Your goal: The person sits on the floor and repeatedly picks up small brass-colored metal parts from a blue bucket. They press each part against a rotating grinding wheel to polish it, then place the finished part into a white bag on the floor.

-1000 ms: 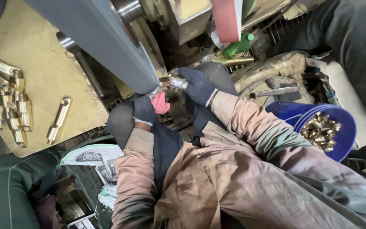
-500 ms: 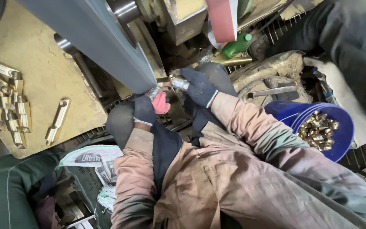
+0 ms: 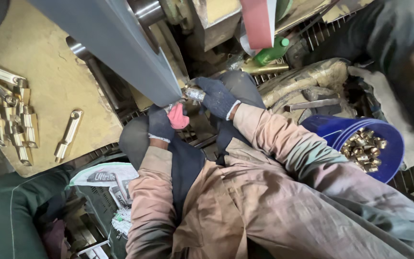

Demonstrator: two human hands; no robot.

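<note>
1. Far left of the grip, a heap of long brass-coloured metal fittings point(image 3: 5, 115) lies on the dusty tan board point(image 3: 49, 72); one single brass fitting with a ring end point(image 3: 68, 134) lies apart from the heap, nearer the hands.
2. Just left of the grip, the wide grey sanding belt point(image 3: 120, 43) slopes down to the workpiece.
3. The left hand point(image 3: 161, 122), in a dark blue glove with a pink patch, is closed on the near end of the small shiny metal fitting point(image 3: 195, 94).
4. The right hand point(image 3: 216, 98), in a dark blue knit glove, is clamped on the far end of the same piece, which sits pressed at the belt's lower edge.
5. Against the pictures from a second ago, both hands and the piece hold nearly the same place, so the piece remains on the belt.
6. Well right of the grip, a blue plastic bucket point(image 3: 327, 132) holds small brass parts point(image 3: 362, 148).
</note>
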